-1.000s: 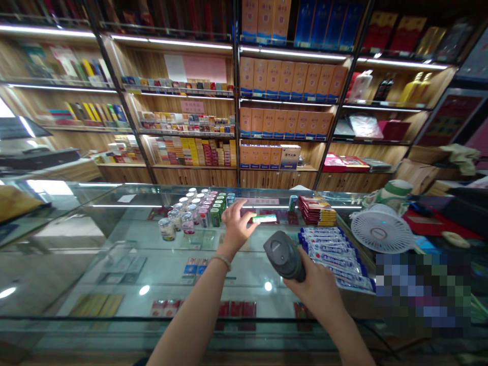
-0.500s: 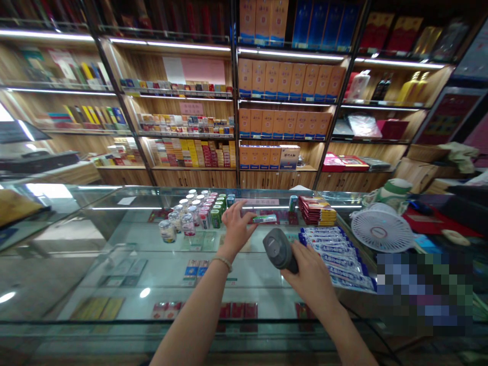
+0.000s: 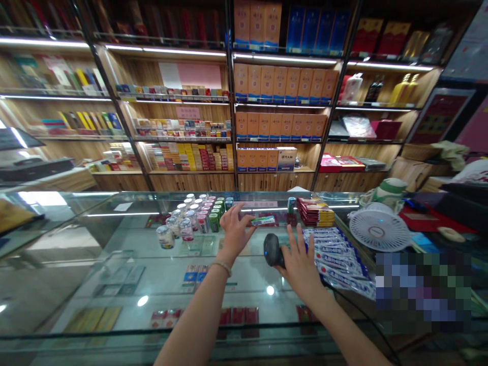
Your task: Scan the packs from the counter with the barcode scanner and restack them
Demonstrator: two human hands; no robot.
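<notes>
My left hand is above the glass counter, thumb and fingers bent around the left end of a small green-and-white tube lying sideways. My right hand has its fingers stretched and spread, beside a dark grey barcode scanner showing a small blue light. The scanner is low over the glass, its grip end partly hidden by that hand. Left of my left hand stand several small green canisters and clear jars with white lids.
Blue-and-white packets lie fanned at the right, in front of stacked red-and-yellow packs. A white fan and a green-and-white jug stand farther right. A black cable runs near my right forearm. Stocked shelves line the back.
My right hand has loosened from the scanner and spread its fingers. The scanner sits lower and has turned, its blue light now showing. My left hand keeps the tube in nearly the same place.
</notes>
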